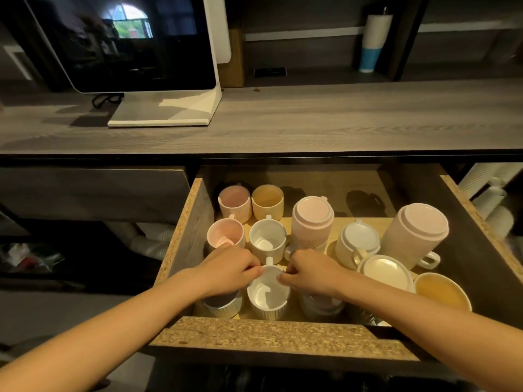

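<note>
An open wooden drawer under the counter holds several ribbed ceramic mugs. A white mug stands upright near the drawer's front. My left hand pinches its rim on the left side and my right hand pinches the rim on the right. Behind it stand another white mug, a pink mug, and further back a pink mug and a yellow mug. Under my left wrist sits a mug with a dark inside, partly hidden.
Upside-down mugs fill the drawer's right half, with a yellow mug at the front right. On the grey counter stands a white-framed screen. A cup stack sits at the back.
</note>
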